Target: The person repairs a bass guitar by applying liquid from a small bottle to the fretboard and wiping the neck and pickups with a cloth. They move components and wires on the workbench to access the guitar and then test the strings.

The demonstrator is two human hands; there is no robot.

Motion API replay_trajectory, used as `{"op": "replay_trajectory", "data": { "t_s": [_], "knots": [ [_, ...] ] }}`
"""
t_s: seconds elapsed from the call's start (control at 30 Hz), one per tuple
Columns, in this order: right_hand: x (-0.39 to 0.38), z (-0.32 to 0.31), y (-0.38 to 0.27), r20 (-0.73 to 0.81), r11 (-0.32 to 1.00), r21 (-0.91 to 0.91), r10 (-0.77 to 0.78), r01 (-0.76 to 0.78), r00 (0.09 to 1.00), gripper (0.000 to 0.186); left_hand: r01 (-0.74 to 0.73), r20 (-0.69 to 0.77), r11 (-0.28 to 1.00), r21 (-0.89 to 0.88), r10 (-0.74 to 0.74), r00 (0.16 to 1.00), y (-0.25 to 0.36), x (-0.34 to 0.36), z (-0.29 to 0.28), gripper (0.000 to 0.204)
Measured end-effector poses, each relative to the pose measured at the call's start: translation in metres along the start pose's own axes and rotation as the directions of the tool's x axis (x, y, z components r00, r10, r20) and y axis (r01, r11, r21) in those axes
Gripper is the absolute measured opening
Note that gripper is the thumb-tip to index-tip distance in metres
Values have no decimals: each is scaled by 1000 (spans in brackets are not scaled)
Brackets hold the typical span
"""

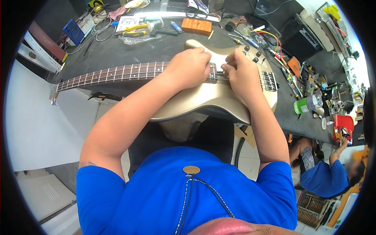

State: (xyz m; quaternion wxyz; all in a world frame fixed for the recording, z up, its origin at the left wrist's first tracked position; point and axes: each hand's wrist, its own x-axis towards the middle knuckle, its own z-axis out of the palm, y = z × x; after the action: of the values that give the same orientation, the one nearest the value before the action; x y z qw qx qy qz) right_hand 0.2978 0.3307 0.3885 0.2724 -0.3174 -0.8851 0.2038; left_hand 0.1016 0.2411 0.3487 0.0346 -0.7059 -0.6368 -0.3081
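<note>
1. Worktop [152, 92]: its front edge runs beneath the instrument, and that edge could mark the underside if the load above slid across it.
2. Bass guitar [196, 98]: it lies face up along the front of the worktop, lower side apparently overhanging toward the person. A heavy push or a leaning forearm could tip or slide it.
3. Neck [117, 73]: it stretches far left with neither hand near the headstock [53, 93]. A knock there could swing the whole instrument.
4. Left hand [190, 67]: over the body beside the fretboard's end, fingers curled close together; whether they grip anything, I cannot tell. Pressing unevenly could scuff the gold finish.
5. Right hand [242, 74]: thumb and fingertips bent toward one another, nearly together; anything between them is hidden. A slip could scratch the top or drop something small.
6. Bridge [268, 81]: just right of that wrist; a careless sweep could catch skin on its metal parts.
7. Blue-handled tool [250, 41]: near the body's upper edge; if the guitar shifted, they could collide.
8. Black knob [255, 60]: close to the right hand, so a stray knuckle could turn it.
</note>
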Motion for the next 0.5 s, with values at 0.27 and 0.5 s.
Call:
{"op": "replay_trajectory", "data": {
  "t_s": [0.27,0.5],
  "knots": [
    [-5,12,-6,-98,998,-33,41,-45,994,19,9,-17,1000,21,-8,1000,0,-2,1,15],
    [-7,7,-2,-82,996,-85,-21,14,996,19,16,-7,999,30,-16,1000,4,-1,1,15]
  ]
}}
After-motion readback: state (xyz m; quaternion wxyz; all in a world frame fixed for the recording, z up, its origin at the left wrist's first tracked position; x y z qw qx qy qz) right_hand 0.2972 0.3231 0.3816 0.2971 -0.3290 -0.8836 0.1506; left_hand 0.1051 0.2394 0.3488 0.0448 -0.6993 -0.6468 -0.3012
